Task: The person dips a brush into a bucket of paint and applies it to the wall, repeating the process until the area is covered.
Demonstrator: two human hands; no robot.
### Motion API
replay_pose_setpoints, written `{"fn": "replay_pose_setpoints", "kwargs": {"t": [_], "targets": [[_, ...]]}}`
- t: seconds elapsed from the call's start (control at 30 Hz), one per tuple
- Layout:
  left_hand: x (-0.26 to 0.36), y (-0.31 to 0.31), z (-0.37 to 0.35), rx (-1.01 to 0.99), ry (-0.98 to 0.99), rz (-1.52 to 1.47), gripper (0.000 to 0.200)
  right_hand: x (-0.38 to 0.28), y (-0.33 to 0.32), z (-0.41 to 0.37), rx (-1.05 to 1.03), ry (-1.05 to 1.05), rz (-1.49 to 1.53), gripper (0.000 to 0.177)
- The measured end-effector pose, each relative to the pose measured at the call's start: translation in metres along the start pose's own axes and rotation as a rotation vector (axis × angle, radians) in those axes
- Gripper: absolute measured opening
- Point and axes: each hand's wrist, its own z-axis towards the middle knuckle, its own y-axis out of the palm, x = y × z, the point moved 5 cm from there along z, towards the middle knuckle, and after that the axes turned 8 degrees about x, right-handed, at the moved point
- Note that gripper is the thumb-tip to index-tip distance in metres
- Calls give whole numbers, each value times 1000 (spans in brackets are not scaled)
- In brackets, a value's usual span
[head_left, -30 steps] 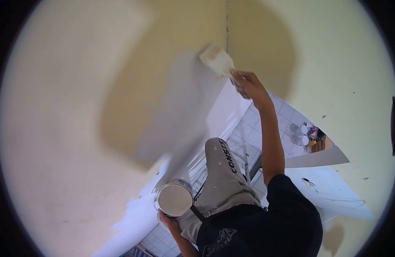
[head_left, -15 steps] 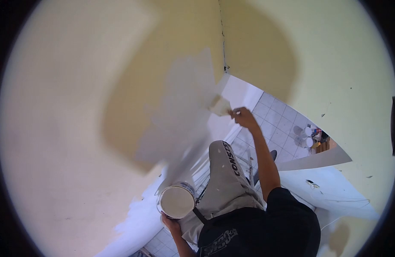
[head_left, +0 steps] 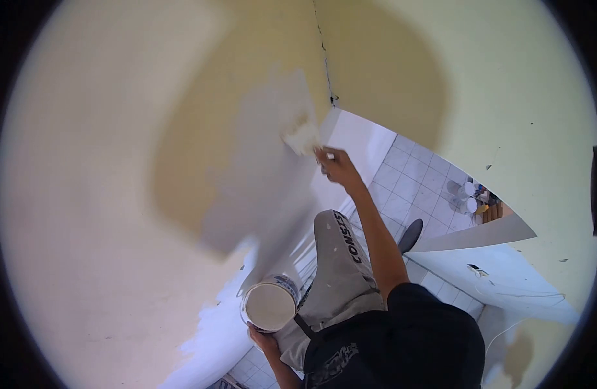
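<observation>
My right hand (head_left: pixel 338 167) is closed around the handle of a wide, pale paintbrush (head_left: pixel 301 137). The bristles are at the wall (head_left: pixel 117 162), over a patch of white paint (head_left: pixel 256 149) on the yellow surface; whether they touch it is hard to tell. Low on the left, my left hand (head_left: pixel 264 338) grips the lower side of a white paint bucket (head_left: pixel 270 307) beside my leg. Pale paint shows through the bucket's round open top. Most of the left fingers are hidden under the bucket.
A dark cracked seam (head_left: pixel 326 65) runs down the wall corner. Beyond an opening, white containers (head_left: pixel 468 198) stand on the tiled floor (head_left: pixel 415 175). A loose cable (head_left: pixel 525 295) hangs from a hole in the lower right wall. My shoe (head_left: pixel 411 236) is beside the opening.
My right hand and the paintbrush have moved left and slightly up along the white patch. The bucket stays in my left hand, almost unmoved. My view has shifted a little.
</observation>
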Motion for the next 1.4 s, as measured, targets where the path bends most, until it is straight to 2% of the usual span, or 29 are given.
{"fn": "replay_pose_setpoints", "kwargs": {"t": [0.07,0.13,0.23,0.3,0.37,0.4,0.43,0.5,0.53,0.6,0.67,0.73,0.77,0.87,0.93,1.0,1.03,1.07,1.1,1.17,1.3,1.33,1.4], "targets": [[9,6,-5,-38,50,105,48,68,-18,8,8,117,-101,39],[9,4,-9,-37,-16,119,49,100,-41,11,42,149,-277,40],[5,9,3,-21,-62,12,51,39,-63,-8,25,54,-591,42],[-2,3,7,19,-74,-51,54,-17,-57,-11,-62,-161,-412,43],[-3,-4,8,-17,-39,29,55,-99,-39,-30,-25,-130,-391,45],[-2,-3,8,-39,-18,64,55,-129,-30,-32,-24,-207,-293,46],[-1,-1,5,-17,-28,49,55,-150,-24,-30,-21,-236,-300,46],[3,4,0,22,-41,13,55,-150,-11,-12,7,-315,-259,46],[5,6,-4,18,-17,43,55,-145,-8,-5,23,-358,-241,46],[8,8,-7,5,29,96,54,-102,-6,3,9,-198,-208,46],[5,-1,-4,23,33,109,53,-37,-7,6,26,-118,-141,45],[3,2,-3,15,20,75,52,43,-21,7,45,96,-145,43],[4,4,-5,0,7,39,51,74,-29,6,50,130,-178,43],[-3,-1,3,54,-67,-45,49,86,-55,-6,114,137,-296,45],[-2,-4,7,61,-82,-33,48,9,-56,-27,49,121,-266,42],[2,1,0,2,-60,32,48,-60,-55,-25,37,-38,-66,40],[2,2,-2,3,-61,24,48,-90,-56,-19,83,-77,-82,38],[1,2,0,2,-57,16,49,-122,-52,-12,44,-273,-2,38],[0,0,2,3,-52,8,49,-145,-51,-4,-18,-256,-36,38],[-4,-6,5,4,-43,8,50,-149,-48,25,-48,-263,-122,39],[2,4,-3,40,-1,19,50,-92,-51,43,22,-215,-314,44],[3,7,-4,30,10,66,51,-57,-57,50,-2,-73,-313,45],[10,3,-5,1,31,188,51,8,-75,58,-35,26,-373,49]]}}
